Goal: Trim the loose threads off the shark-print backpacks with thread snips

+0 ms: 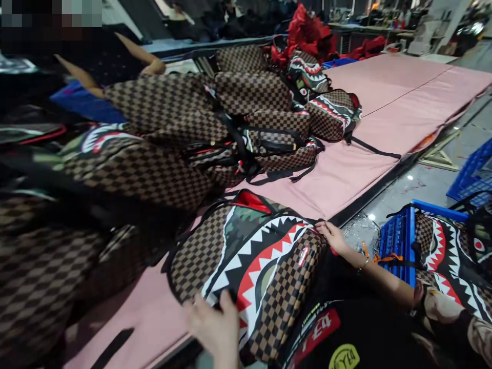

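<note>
A brown checkered backpack (pixel 284 271) with a shark-mouth print lies at the near edge of the pink-covered table, its red lining showing at a gap near the top. My right hand (pixel 334 240), a bracelet at its wrist, has its fingers closed on the backpack's far right corner. At the near left side of the same backpack is my left hand (pixel 213 323), blurred, with thumb and fingers apart. Whether its fingertips touch the fabric cannot be made out.
More checkered backpacks (pixel 169 102) are heaped across the left and back of the pink table (pixel 400 82). Another person's arms (pixel 82 77) reach over them. At right, a blue crate (pixel 395 241) and shark-print bags stand beside the table. Red material (pixel 307 33) lies further back.
</note>
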### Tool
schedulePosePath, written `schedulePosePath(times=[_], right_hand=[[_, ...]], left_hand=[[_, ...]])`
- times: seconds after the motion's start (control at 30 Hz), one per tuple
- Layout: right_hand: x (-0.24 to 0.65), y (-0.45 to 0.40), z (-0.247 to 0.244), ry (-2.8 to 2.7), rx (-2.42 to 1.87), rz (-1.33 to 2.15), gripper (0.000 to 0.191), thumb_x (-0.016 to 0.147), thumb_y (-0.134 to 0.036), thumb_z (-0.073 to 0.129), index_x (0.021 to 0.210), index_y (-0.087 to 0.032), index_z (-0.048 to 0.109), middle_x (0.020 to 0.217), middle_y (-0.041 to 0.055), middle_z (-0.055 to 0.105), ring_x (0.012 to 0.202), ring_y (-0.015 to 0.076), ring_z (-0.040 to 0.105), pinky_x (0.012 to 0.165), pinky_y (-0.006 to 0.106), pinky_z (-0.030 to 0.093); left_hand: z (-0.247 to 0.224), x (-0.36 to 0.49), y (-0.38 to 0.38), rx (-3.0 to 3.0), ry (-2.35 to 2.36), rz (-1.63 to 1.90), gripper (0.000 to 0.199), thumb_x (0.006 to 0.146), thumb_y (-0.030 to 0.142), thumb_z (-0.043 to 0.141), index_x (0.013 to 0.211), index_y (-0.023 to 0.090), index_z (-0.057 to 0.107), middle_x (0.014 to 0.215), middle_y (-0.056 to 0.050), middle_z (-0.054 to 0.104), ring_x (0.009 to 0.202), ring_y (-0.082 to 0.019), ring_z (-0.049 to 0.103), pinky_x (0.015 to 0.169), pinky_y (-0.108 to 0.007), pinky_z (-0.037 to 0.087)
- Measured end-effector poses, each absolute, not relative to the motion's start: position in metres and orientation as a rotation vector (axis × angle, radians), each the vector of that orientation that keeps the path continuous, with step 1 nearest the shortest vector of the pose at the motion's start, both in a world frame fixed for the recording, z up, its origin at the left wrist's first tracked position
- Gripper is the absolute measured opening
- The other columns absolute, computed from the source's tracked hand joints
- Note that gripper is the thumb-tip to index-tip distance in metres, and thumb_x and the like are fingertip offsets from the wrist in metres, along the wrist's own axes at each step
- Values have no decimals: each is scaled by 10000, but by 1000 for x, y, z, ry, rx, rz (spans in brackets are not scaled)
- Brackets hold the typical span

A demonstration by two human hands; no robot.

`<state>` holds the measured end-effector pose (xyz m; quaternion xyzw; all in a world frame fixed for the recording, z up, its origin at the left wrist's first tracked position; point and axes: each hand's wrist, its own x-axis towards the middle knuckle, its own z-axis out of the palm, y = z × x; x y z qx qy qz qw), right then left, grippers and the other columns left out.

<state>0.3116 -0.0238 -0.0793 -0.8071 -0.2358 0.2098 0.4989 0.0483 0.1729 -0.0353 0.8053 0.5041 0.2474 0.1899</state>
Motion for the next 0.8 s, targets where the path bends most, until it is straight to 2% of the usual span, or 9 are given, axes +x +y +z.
schedulePosePath(times=[0.03, 0.1, 0.2, 0.3, 0.37, 0.47, 0.57, 0.8], right_hand=[[313, -28, -78, -549, -1983, 498, 310, 897, -359, 327, 1014, -193, 562, 863, 28, 639, 758, 162, 597, 699, 275, 456], [311, -42, -69, -516, -2050, 477, 279, 857, -389, 405, 964, -180, 555, 779, 23, 605, 703, 173, 571, 672, 291, 437], [300, -65, -49, -542, -2100, 503, 250, 809, -408, 483, 926, -192, 526, 735, -3, 567, 676, 170, 539, 656, 295, 415], [284, -83, -28, -670, -2033, 589, 236, 866, -385, 381, 947, -199, 503, 746, -8, 567, 679, 152, 527, 652, 282, 410], [277, -88, -17, -726, -1994, 634, 239, 865, -384, 392, 950, -198, 514, 708, -14, 557, 644, 142, 508, 614, 266, 402], [272, -86, -6, -738, -2008, 635, 245, 823, -396, 481, 951, -202, 557, 652, -26, 539, 583, 129, 478, 560, 249, 375], [270, -80, 4, -734, -2063, 608, 249, 805, -400, 511, 951, -205, 564, 630, -31, 536, 553, 126, 476, 545, 250, 359], [268, -60, 22, -863, -2232, 620, 187, 809, -363, 509, 892, -196, 496, 594, -27, 531, 528, 140, 491, 537, 248, 328]], left_hand=[[-29, 62, 166, 2281, 1367, 728, 541, 799, 419, 431, 1209, 67, 453, 1294, -233, 418, 1237, -379, 344, 1008, -525, 261], [-19, 90, 152, 2204, 1085, 608, 432, 819, 412, 434, 1117, 123, 553, 1170, -151, 567, 1110, -281, 508, 964, -405, 377], [-10, 130, 139, 2140, 653, 314, 339, 827, 383, 468, 1078, 197, 599, 1071, -63, 646, 973, -200, 594, 884, -318, 451], [-2, 165, 134, 2217, 341, 213, 317, 845, 318, 466, 1122, 226, 588, 1135, -47, 618, 1051, -188, 551, 930, -321, 415], [4, 183, 134, 2266, 193, 149, 307, 844, 290, 472, 1116, 226, 597, 1131, -50, 615, 1067, -191, 532, 938, -325, 399], [10, 202, 134, 2304, 106, 32, 219, 833, 265, 485, 946, 208, 663, 950, -36, 660, 917, -175, 575, 838, -291, 432], [11, 209, 134, 2317, 130, 14, 177, 815, 232, 491, 757, 194, 653, 800, -14, 645, 786, -154, 575, 739, -260, 434], [7, 204, 129, 2309, 203, 133, 147, 789, 215, 513, 691, 184, 618, 749, -18, 607, 726, -151, 551, 680, -260, 421]])
